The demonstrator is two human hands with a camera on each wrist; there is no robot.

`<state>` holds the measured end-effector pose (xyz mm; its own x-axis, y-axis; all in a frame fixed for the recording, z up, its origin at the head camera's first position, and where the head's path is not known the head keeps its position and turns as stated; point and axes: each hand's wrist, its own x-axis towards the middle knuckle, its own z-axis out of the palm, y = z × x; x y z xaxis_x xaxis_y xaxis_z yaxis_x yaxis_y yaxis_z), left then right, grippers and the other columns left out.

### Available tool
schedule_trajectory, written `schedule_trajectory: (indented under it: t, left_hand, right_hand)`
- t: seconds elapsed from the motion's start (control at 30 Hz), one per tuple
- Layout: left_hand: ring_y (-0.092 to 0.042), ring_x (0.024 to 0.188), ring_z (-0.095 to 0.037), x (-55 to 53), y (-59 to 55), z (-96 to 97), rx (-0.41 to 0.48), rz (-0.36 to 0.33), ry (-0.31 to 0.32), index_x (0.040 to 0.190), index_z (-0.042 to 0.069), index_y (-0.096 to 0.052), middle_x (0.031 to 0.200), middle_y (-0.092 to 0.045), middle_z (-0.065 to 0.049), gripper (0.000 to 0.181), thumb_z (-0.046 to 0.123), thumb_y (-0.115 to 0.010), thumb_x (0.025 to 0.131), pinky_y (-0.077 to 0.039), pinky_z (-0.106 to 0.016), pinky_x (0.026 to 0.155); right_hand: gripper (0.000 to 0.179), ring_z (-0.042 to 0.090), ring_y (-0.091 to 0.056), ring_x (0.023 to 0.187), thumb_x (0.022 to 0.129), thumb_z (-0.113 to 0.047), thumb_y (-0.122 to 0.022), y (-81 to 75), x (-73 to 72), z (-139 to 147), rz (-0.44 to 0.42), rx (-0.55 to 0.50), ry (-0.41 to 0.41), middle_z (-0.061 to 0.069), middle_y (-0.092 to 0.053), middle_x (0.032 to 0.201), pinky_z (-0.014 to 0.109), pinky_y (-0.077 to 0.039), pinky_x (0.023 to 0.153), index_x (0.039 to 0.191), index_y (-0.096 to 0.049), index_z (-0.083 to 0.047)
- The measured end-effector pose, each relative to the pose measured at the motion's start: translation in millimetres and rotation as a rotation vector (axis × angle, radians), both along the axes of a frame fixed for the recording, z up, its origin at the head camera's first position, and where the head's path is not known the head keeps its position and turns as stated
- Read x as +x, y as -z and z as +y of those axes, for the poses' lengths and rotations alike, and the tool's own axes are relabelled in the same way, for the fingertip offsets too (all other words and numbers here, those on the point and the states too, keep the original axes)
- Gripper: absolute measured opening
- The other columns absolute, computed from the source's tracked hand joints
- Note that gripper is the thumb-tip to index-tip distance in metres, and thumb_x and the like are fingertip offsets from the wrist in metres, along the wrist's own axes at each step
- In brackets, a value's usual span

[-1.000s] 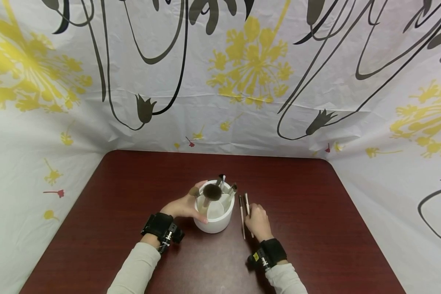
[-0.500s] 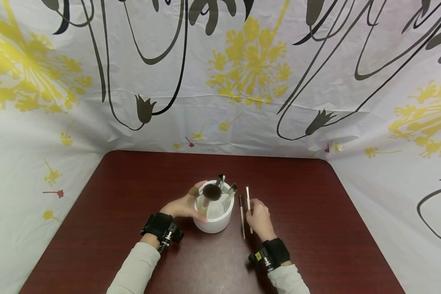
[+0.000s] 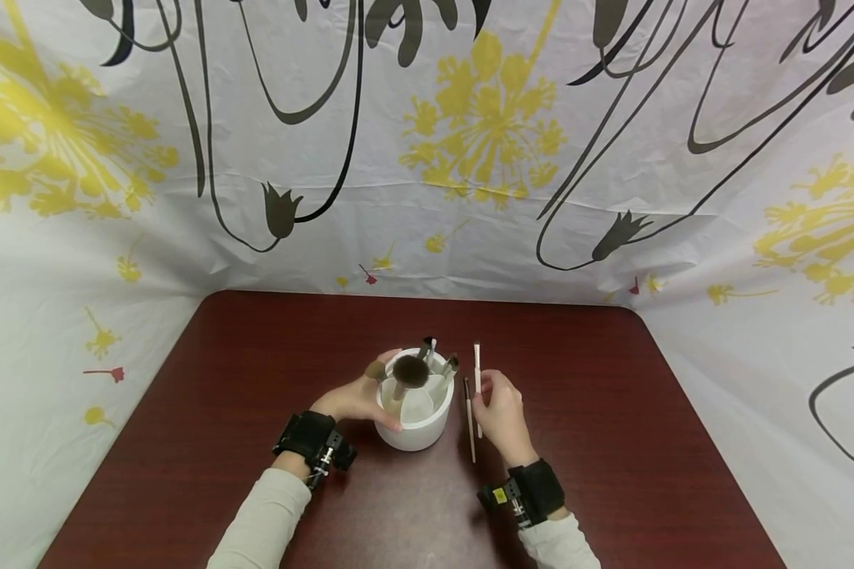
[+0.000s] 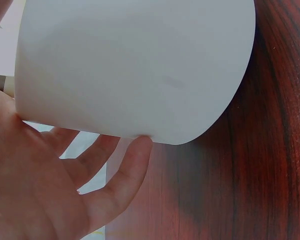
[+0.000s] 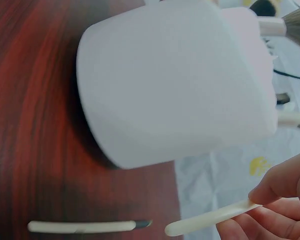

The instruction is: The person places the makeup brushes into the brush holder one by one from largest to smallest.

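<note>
A white round brush holder [image 3: 413,436] with inner dividers stands on the table. Several makeup brushes lean in it, among them one with a broad dark head [image 3: 410,371]. My left hand [image 3: 356,399] grips the holder from its left side, thumb at the front, fingers round the back. Just right of the holder, my right hand [image 3: 504,415] pinches the pale handle of a slim makeup brush [image 3: 478,359]. In the right wrist view the handle's rounded end [image 5: 175,229] points away from the fingers. A second slim brush [image 3: 471,431] lies on the table between holder and right hand.
The dark red-brown table [image 3: 292,340] has rounded far corners. A white cloth [image 3: 370,158] printed with yellow and grey flowers hangs behind it and at both sides. Each wrist carries a black strapped camera.
My right hand has moved away from me and up, carrying the slim brush farther forward beside the holder. The left hand, the holder and the brush on the table stay in place.
</note>
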<state>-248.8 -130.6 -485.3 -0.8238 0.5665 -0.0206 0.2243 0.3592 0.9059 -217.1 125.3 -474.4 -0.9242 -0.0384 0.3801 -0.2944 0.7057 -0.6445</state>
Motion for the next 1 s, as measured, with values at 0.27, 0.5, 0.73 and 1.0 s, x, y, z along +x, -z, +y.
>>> schedule_trajectory:
  t: [0.27, 0.5, 0.73, 1.0]
  left_hand:
    - [-0.026, 0.128, -0.034, 2.0, -2.8, 1.1, 0.022, 0.005, -0.005, 0.141, 0.008, -0.005, 0.142, -0.025, -0.020, 0.118, 0.002, -0.085, 0.054, -0.019, -0.049, 0.103]
    - [-0.027, 0.128, -0.029, -0.1, 0.2, -0.7, 0.011, 0.016, -0.001, 0.142, 0.012, -0.006, 0.142, -0.027, -0.014, 0.119, 0.010, -0.087, 0.054, -0.020, -0.046, 0.103]
    - [-0.027, 0.128, -0.029, -0.6, 0.5, -1.4, 0.019, 0.021, 0.009, 0.142, 0.010, -0.007, 0.141, -0.027, -0.013, 0.120, 0.015, -0.088, 0.053, -0.021, -0.048, 0.103]
    - [-0.027, 0.128, -0.028, -0.4, -0.5, -0.8, 0.019, 0.022, 0.012, 0.142, 0.010, -0.007, 0.142, -0.027, -0.013, 0.120, 0.015, -0.088, 0.053, -0.021, -0.048, 0.103]
  right_hand:
    - [0.026, 0.021, -0.055, 0.064, 0.075, 0.006, -0.061, -13.6, 2.9, -6.6, 0.059, -0.030, -0.021, 0.010, -0.057, 0.076, 0.025, -0.044, 0.051, 0.100, -0.056, 0.002]
    - [0.026, 0.022, -0.057, 0.066, 0.074, 0.007, -0.062, -20.4, 5.7, -8.9, 0.078, -0.043, -0.033, 0.009, -0.056, 0.076, 0.026, -0.045, 0.053, 0.099, -0.056, 0.001]
    - [0.027, 0.023, -0.057, 0.066, 0.073, 0.008, -0.062, -27.2, 8.4, -10.7, 0.133, -0.046, -0.041, 0.009, -0.056, 0.077, 0.026, -0.046, 0.053, 0.098, -0.055, 0.002]
    - [0.028, 0.015, -0.056, 0.066, 0.072, 0.009, -0.063, -38.7, 13.3, -13.2, 0.166, -0.065, -0.059, 0.008, -0.057, 0.078, 0.026, -0.046, 0.054, 0.098, -0.054, 0.002]
